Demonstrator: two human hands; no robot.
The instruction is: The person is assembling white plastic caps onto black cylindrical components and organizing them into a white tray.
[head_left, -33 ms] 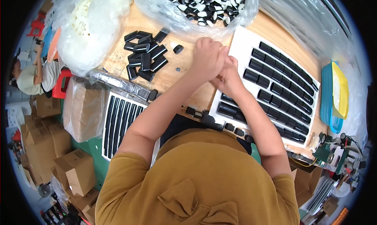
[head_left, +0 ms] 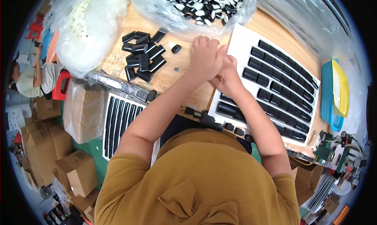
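My left hand [head_left: 205, 58] and my right hand [head_left: 227, 74] meet over the table, fingers curled and pressed together. Whatever they hold between them is hidden by the fingers. Under and beside my right hand lies a white tray [head_left: 240, 48] with rows of glossy black cylindrical pieces [head_left: 275, 70]. A gap shows in one of its middle rows. Left of my hands sits a loose pile of black oblong pieces [head_left: 144, 62]. Between pile and hands lies a small black-and-white cap-like piece [head_left: 176, 49].
A clear bag of black and white pieces [head_left: 200, 13] stands at the far edge, with a bag of off-white pieces [head_left: 80, 19] to its left. Blue and yellow baskets [head_left: 332, 95] stand at right. A second filled tray [head_left: 121, 121] is lower left, near cartons [head_left: 76, 174]. Another person [head_left: 33, 79] is far left.
My hands stay joined in almost the same spot. The view has shifted very slightly; nothing on the table has visibly been moved.
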